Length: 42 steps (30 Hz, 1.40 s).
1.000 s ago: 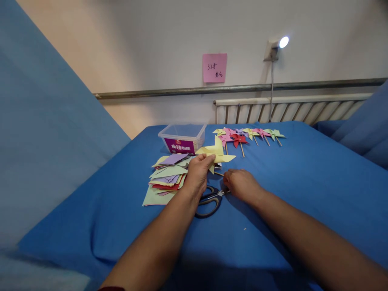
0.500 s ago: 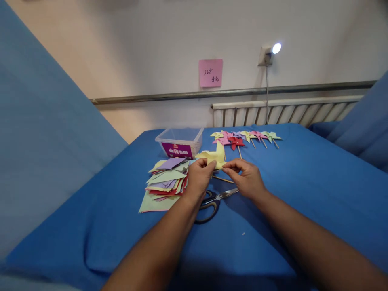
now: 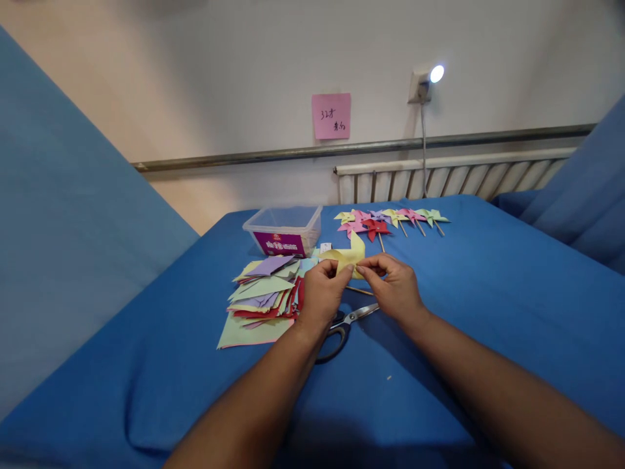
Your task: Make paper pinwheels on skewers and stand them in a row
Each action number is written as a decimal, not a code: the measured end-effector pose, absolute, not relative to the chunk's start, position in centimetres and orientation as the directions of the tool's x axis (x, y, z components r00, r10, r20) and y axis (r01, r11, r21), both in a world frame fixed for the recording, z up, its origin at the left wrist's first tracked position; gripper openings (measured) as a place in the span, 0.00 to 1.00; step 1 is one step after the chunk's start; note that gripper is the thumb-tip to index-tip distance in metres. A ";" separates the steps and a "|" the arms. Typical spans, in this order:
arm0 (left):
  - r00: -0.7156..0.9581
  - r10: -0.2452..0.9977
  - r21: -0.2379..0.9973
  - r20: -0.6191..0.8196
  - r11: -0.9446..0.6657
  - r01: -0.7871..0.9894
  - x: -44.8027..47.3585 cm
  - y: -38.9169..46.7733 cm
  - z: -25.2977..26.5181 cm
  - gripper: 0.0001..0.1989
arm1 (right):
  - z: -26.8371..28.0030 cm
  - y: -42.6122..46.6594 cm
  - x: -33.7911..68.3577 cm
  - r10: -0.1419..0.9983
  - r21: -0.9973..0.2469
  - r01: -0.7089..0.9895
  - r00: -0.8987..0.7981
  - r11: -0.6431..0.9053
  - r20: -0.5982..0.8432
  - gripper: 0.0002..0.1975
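Between my two hands is a yellow paper pinwheel (image 3: 358, 246), raised over the table with one blade pointing up. My left hand (image 3: 323, 290) is closed on its left side, thumb across the front. My right hand (image 3: 394, 285) pinches the paper near its middle, close to the left thumb; whether a pin is in that pinch I cannot tell. Below the hands lie a thin wooden stick (image 3: 360, 290) and dark-handled scissors (image 3: 352, 317), blades toward the right. A stack of coloured paper pieces (image 3: 266, 286) sits left of my left hand, which hides its right edge.
Behind the stack stands a clear plastic box (image 3: 306, 229) with a purple label. Several pinwheels on sticks, including a red pinwheel (image 3: 375, 229), lie at the back right. The table has a blue cover (image 3: 463, 312). A radiator (image 3: 454, 176) and pipe run along the wall.
My right fingertips have moved in from the lower right edge of the yellow paper toward its middle, nearer the left thumb. The whole view has shifted slightly.
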State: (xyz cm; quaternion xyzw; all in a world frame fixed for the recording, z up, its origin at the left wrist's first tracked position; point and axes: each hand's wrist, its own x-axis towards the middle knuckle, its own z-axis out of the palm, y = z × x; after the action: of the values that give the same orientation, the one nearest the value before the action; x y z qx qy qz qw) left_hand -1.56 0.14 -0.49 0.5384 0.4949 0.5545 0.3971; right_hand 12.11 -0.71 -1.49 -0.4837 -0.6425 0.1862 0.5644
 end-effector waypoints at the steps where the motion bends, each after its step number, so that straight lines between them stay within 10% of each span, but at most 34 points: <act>1: -0.107 0.973 0.977 0.203 -0.194 0.091 -1.6 0.1 -0.4 0.12 | -1.5 -0.7 12.1 0.829 -0.787 0.408 0.113 0.464 0.548 0.06; 42: -0.107 0.959 0.950 0.261 -0.236 0.205 -1.2 -0.6 0.6 0.10 | -1.6 -0.9 11.7 0.850 -0.852 0.268 0.165 0.450 0.501 0.05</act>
State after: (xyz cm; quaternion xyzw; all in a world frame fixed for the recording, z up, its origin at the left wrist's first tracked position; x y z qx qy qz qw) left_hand -1.23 -0.63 0.55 0.5700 0.5107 0.5412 0.3484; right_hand 11.72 -0.91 -1.59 -0.4658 -0.5997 0.2407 0.6045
